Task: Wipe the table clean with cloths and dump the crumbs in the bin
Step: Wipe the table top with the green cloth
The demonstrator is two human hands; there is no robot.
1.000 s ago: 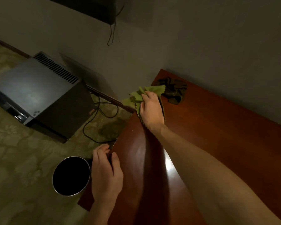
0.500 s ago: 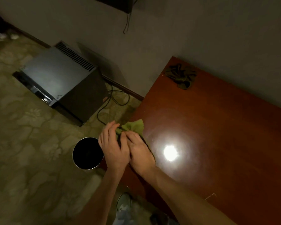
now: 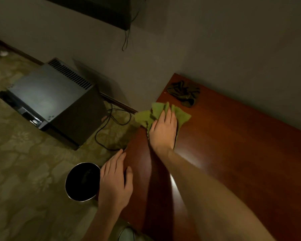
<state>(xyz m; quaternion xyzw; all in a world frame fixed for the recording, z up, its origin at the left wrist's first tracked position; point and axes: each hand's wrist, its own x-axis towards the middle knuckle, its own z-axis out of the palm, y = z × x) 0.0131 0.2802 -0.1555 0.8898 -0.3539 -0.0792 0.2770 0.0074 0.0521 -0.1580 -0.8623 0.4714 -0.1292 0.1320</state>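
**A glossy worktop in a dim room, with the green cloth at its far left edge**

The worktop is dark red-brown wood, polished enough to throw back a streak of light. It runs along a plain grey wall.

Nearest me, my left hand lies flat on the worktop's left edge. The fingers are straight, the thumb is on top, and it holds nothing. Just beside it on the patterned carpet stands the bin, round and metal-rimmed, its mouth open below the edge.

Further out, my right hand presses palm-down on the green cloth with the fingers stretched out, bearing on it rather than gripping it. The cloth is rumpled, and one corner hangs past the left edge.

I judge the cloth to be light, soft and limp. It should slide easily on this slick finish but will bunch if I push from one corner, so a flat palm over its middle looks like the best hold. For carrying crumbs to the bin I would gather the edges upward. I can't make out any crumbs in this light.

Beyond it, in the far corner by the wall, a dark cloth lies crumpled and untouched. On the floor to the left sit a dark vented cabinet and loose cables.
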